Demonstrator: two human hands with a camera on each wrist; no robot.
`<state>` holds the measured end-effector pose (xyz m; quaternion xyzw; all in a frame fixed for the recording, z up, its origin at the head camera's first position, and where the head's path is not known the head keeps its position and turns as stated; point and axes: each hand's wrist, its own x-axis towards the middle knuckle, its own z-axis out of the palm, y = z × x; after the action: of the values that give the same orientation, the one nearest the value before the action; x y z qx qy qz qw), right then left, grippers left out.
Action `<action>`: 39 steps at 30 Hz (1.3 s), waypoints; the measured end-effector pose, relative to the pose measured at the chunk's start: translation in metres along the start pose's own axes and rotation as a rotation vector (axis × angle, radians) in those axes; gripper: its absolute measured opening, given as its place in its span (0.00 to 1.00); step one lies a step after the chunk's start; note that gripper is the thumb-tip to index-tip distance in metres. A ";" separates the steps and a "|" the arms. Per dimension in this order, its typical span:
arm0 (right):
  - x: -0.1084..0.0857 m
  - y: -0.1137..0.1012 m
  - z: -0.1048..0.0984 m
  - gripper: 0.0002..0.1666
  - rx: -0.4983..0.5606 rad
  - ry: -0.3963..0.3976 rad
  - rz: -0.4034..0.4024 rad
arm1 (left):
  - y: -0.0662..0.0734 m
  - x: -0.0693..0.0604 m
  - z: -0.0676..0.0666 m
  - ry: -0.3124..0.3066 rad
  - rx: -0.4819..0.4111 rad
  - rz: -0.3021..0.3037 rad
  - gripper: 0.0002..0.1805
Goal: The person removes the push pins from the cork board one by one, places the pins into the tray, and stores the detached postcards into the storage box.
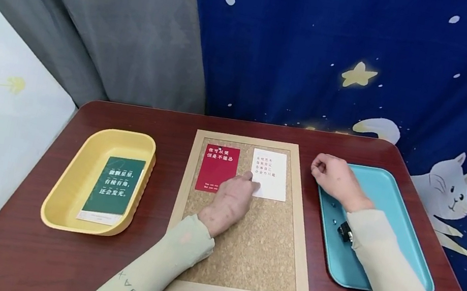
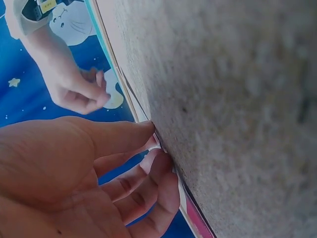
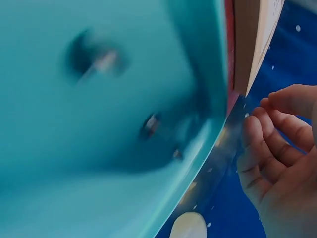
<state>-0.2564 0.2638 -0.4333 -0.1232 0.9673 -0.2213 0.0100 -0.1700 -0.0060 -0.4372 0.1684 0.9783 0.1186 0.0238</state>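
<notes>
On the corkboard lie a red card and, to its right, a white card. A small pin shows near the red card's top edge. My left hand reaches over the board, its fingertips resting at the white card's lower left; the left wrist view shows thumb and fingertips against the surface. My right hand hovers by the blue tray's upper left corner. In the right wrist view its fingers are bent with thumb and index tips close together; whether they hold anything small cannot be told.
A yellow basket on the left holds a green card. Inside the blue tray lie black clips and small pins, partly beneath my right sleeve. Curtains hang behind the dark red table.
</notes>
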 end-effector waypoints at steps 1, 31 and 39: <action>0.003 -0.004 0.003 0.07 0.002 0.003 -0.009 | 0.000 0.000 0.000 0.000 0.002 0.000 0.16; 0.034 -0.047 0.031 0.27 -0.053 -0.132 -0.019 | 0.001 0.000 0.000 0.010 0.024 0.004 0.15; 0.044 -0.044 0.036 0.18 0.134 -0.082 0.024 | 0.000 -0.001 0.000 0.025 0.002 0.000 0.14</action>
<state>-0.2860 0.1998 -0.4456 -0.1198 0.9505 -0.2803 0.0604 -0.1693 -0.0063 -0.4377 0.1668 0.9786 0.1199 0.0115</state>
